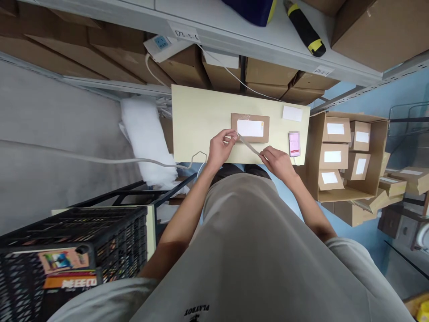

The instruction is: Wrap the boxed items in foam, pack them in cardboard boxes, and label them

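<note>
A narrow pale strip (248, 145), perhaps tape or backing paper, is stretched between my two hands. My left hand (221, 148) pinches its upper left end, close to the near left corner of a small brown cardboard box (233, 136). The lower right end is pinched in the fingers of my right hand (278, 163), at the table's near edge. A blank-looking white label (250, 128) covers much of the box's top. Beneath the box is a pale yellow table (197, 120). Whether the strip touches the box, I cannot tell.
On the table's right lie a phone (294, 144) and a white slip (292, 113). A large open carton (345, 195) with several labelled boxes stands right. Shelving (214, 29) holds a yellow-black cutter (305, 29). White wrap (144, 138) and a black crate (124, 241) are left.
</note>
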A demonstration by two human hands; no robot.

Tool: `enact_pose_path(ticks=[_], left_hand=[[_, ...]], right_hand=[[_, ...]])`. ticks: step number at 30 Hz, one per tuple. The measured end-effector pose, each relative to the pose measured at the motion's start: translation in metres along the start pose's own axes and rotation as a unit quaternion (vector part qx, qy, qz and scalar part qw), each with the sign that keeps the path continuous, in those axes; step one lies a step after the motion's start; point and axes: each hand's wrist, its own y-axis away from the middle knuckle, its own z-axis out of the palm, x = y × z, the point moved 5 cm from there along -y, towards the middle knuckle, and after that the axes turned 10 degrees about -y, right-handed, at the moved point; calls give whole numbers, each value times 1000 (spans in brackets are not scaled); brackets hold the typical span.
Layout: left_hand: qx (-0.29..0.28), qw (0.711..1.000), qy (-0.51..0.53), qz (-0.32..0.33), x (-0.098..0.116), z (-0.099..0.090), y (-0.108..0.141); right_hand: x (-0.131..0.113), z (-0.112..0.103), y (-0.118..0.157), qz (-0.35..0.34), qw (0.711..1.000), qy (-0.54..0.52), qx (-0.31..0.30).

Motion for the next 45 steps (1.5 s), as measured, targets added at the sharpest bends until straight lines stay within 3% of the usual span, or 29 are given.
enact_pose_path(ticks=[7,12,16,20,23,26,36,45], left_hand=[[-47,996,-77,8,-12,6,-12],[-56,993,-105,4,-17,4,-11],[-52,989,-140,13,-22,2,-19],[-65,983,-173,9,-32,9,-54],[-85,977,-197,-3,-39,17,-83],[-85,972,-218,-16,-44,23,-100],[-77,974,-202,-73,-52,33,-103],[-71,974,-204,-62,-49,31,-117]], right_hand=[[1,2,4,-27,998,52,1],[17,-1,4,30,999,-12,19],[57,4,-15,113,982,-144,47],[117,21,-56,169,950,-262,28],[156,31,-89,186,940,-285,-13],[179,36,-109,181,944,-271,-49],[197,43,-123,172,948,-258,-63],[199,40,-132,170,951,-253,-53]])
